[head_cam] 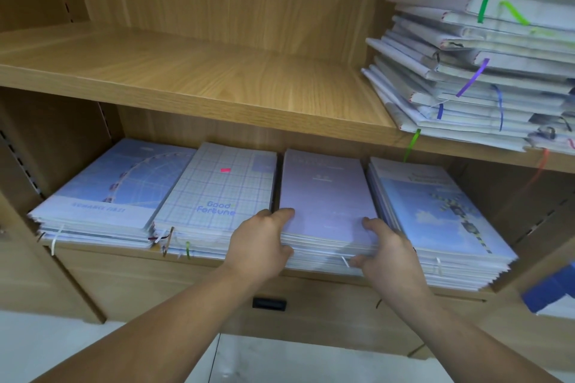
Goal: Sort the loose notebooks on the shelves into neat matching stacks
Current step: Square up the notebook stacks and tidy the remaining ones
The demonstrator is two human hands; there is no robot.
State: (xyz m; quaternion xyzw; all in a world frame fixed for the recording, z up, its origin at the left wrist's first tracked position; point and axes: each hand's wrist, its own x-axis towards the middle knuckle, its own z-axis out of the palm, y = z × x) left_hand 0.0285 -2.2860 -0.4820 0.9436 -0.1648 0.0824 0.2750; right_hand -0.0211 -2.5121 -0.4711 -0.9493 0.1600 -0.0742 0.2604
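Observation:
Four stacks of notebooks lie side by side on the lower shelf. From the left: a blue ferris-wheel stack (115, 190), a checked "Good Fortune" stack (217, 190), a plain lilac stack (323, 196) and a sky-blue stack (435, 211). My left hand (264, 242) grips the lilac stack's front left corner, thumb on the top cover and fingers at its edge. My right hand (385, 249) grips its front right corner the same way. The lilac stack rests on the shelf.
The upper shelf board (186, 71) is bare wood on the left. A tall uneven pile of pale notebooks (485, 56) with coloured ribbons fills its right end and overhangs the edge. A drawer with a black handle (269, 302) sits below. A blue object (553, 292) is at the right.

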